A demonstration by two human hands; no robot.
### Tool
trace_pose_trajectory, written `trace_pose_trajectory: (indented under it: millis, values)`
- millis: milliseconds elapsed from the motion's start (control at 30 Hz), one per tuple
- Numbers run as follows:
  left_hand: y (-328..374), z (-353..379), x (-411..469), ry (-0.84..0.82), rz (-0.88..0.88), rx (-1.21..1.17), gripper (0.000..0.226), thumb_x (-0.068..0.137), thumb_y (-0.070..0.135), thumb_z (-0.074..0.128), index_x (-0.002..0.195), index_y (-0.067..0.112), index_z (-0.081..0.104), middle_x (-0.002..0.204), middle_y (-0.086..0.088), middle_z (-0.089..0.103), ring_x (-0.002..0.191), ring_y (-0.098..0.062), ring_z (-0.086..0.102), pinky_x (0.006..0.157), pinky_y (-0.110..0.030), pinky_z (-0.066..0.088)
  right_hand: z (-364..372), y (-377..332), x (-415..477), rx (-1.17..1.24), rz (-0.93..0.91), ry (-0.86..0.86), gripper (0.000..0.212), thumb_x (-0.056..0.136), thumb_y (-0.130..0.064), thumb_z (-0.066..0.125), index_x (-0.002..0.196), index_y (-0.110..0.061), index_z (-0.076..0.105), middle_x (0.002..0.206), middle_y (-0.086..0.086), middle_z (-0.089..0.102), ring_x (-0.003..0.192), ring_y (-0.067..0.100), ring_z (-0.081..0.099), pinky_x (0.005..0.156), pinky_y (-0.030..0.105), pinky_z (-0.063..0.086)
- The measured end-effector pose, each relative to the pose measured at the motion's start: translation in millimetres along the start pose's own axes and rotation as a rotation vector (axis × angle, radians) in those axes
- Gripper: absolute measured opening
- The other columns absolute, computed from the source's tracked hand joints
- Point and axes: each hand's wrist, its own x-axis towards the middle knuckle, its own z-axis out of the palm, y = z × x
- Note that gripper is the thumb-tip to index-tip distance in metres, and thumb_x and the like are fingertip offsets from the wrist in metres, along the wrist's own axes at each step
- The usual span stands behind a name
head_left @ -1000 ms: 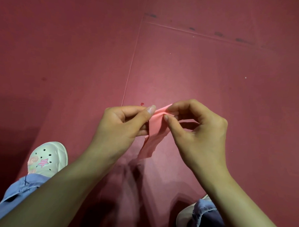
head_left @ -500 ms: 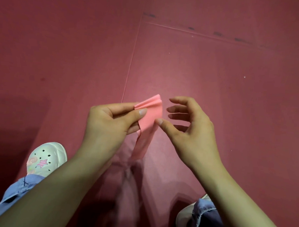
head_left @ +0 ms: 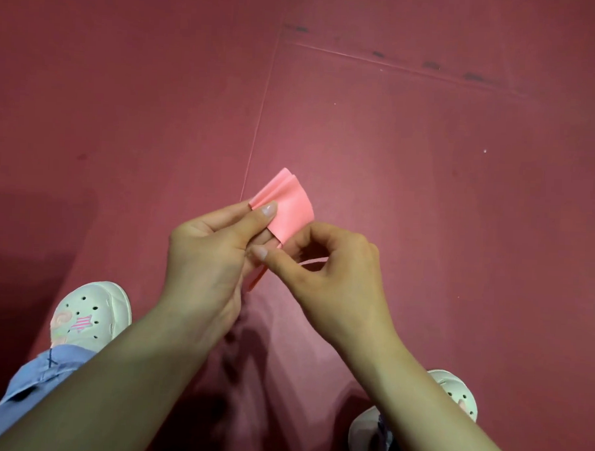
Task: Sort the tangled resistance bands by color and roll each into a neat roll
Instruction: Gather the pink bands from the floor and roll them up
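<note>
A pink resistance band (head_left: 287, 208) is held up in the air above the dark red floor, its upper part wound into a flat, creased roll. My left hand (head_left: 209, 255) pinches the roll between thumb and fingers at its left edge. My right hand (head_left: 325, 271) is just below the roll, thumb and curled fingers pinching the band's loose tail, which runs down between both hands and is mostly hidden. No other bands are in view.
The dark red floor mat (head_left: 427, 197) has a seam running up from the hands. My white clog (head_left: 87, 315) and blue trouser leg are at the lower left; the other clog (head_left: 459, 396) is at the lower right.
The roll has grown and turned upward in my left hand. My right hand, open beside the band half a second ago, has come in below the roll and closed on the tail.
</note>
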Motion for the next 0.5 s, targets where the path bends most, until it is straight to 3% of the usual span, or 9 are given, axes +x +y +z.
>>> trace_pose_trajectory:
  millis: [233,367,500]
  values:
    - [-0.8,-0.7,4.3,0.032,0.014,0.003,0.004,0.079,0.001,0.068,0.076,0.004,0.070,0.065,-0.003,0.072,0.059,-0.009,0.069,0.056,-0.017,0.054,9.3,-1.3,3.8,0.013,0.054,0.082,0.020,0.075,-0.028,0.074,0.059,-0.019,0.066,0.055,-0.010,0.066,0.054,0.005,0.062,0.060,0.029,0.053]
    - [0.5,-3.5,6.4,0.038,0.007,-0.001,0.006,0.078,0.001,0.070,0.083,0.002,0.068,0.067,-0.003,0.072,0.062,-0.009,0.070,0.058,-0.019,0.055,9.9,-2.5,5.3,0.047,0.098,0.081,0.021,0.076,-0.029,0.075,0.060,-0.018,0.069,0.058,-0.008,0.067,0.056,0.006,0.062,0.061,0.029,0.053]
    - [3.1,-5.5,8.0,0.072,0.001,-0.024,0.006,0.078,0.001,0.070,0.084,0.003,0.068,0.072,-0.006,0.074,0.068,-0.013,0.073,0.057,-0.019,0.055,8.7,-5.6,5.0,0.155,0.119,0.014,0.019,0.079,-0.023,0.076,0.062,-0.015,0.070,0.056,-0.005,0.066,0.050,0.004,0.055,0.052,0.019,0.045]
